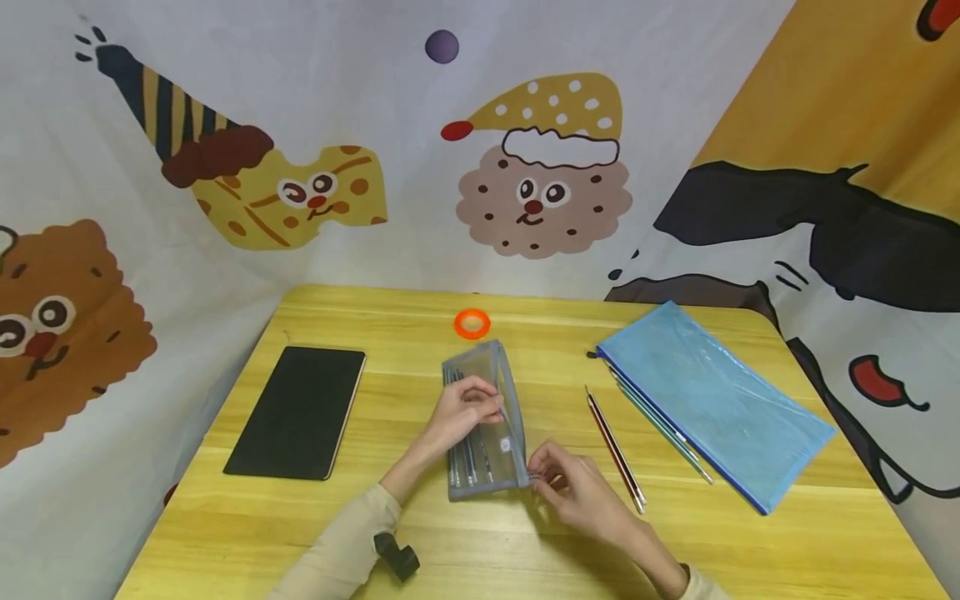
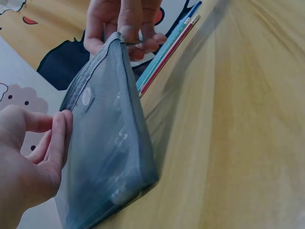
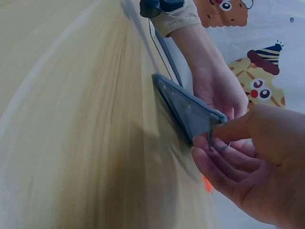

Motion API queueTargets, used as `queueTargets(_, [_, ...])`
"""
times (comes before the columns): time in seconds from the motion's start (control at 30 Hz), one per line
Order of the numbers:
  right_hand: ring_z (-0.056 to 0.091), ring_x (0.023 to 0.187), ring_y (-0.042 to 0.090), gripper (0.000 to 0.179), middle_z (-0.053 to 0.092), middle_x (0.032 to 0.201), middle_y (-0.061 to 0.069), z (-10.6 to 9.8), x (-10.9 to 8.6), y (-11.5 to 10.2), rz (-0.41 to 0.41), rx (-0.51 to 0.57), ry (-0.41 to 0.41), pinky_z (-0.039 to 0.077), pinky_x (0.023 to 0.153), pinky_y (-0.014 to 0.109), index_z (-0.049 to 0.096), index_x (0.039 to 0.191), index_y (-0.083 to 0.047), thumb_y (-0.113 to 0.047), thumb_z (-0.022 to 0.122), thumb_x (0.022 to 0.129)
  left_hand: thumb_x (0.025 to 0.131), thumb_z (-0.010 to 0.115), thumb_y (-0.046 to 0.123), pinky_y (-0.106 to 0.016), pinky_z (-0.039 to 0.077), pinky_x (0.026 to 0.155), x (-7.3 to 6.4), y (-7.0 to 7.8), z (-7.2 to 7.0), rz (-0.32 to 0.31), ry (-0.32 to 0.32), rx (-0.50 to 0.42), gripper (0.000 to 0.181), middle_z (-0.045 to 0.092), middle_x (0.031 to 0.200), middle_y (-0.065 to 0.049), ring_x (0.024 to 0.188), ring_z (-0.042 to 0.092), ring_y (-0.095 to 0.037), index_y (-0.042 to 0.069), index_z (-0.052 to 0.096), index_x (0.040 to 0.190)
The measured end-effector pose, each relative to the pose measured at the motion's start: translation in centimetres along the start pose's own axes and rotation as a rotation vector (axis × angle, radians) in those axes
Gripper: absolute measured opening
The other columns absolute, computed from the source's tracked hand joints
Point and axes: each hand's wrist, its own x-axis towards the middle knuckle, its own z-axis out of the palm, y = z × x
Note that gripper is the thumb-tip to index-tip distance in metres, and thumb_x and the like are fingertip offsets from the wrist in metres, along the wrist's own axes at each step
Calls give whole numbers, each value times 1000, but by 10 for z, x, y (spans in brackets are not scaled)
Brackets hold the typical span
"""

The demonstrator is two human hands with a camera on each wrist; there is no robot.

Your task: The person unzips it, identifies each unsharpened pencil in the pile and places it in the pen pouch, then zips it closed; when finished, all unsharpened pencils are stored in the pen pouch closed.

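Note:
A grey mesh zip pencil case (image 1: 504, 468) stands tilted at the middle of the table, with several slim pencils (image 1: 468, 467) visible through its side. My left hand (image 1: 461, 415) pinches its zipped upper edge between thumb and fingers. At the near right corner, my right hand (image 1: 577, 493) pinches the zip's end, where a thin cord loop (image 3: 220, 146) shows between the fingers in the right wrist view. A small round label (image 2: 86, 96) sits on the mesh below the zip. Whether the zip is fully closed is hard to tell.
Right of the case lie dark red pencils (image 1: 617, 450), then green pencils (image 1: 660, 421) along a blue zip folder (image 1: 720, 400). A black notebook (image 1: 300, 412) lies at left. Behind the case is an orange ring of tape (image 1: 472, 335). A printed cloth (image 1: 405, 267) hangs behind the table.

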Motion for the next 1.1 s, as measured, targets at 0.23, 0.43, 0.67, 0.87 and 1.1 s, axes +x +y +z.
queueTargets(0.23, [72,72,18,11,73,83,7,3,2,-3,-6,-47,-15,63,64,18,65,92,-9,2,68,92,93,68,4,-26,66,77,-24,-2,7,170,-48,299,15,70,94,-13,79,69,-11,-3,63,106])
queueTargets(0.43, [72,72,16,16,74,83,6,4,5,-4,-25,-23,27,64,65,20,66,91,-11,4,69,90,86,79,13,-20,60,77,-71,8,18,411,-125,715,24,63,97,-2,87,60,-13,6,64,104])
queueTargets(0.67, [71,76,8,15,75,87,1,5,5,-5,-22,20,55,66,67,23,68,93,-11,3,71,89,79,87,21,-18,59,87,-87,3,25,468,-136,874,40,61,105,1,96,62,-13,11,62,108])
queueTargets(0.87, [73,75,21,13,75,87,3,7,8,-6,-31,57,99,67,70,26,70,94,-10,2,70,90,78,87,12,-12,60,84,-84,-4,25,724,-32,953,32,67,98,-1,89,68,-13,7,65,101])
queueTargets(1.1, [72,71,19,20,76,83,4,9,14,-10,-28,3,196,66,67,24,71,88,-12,9,72,85,74,84,1,-5,57,73,-82,-2,23,974,35,1036,18,69,83,-2,73,66,-8,6,70,84])
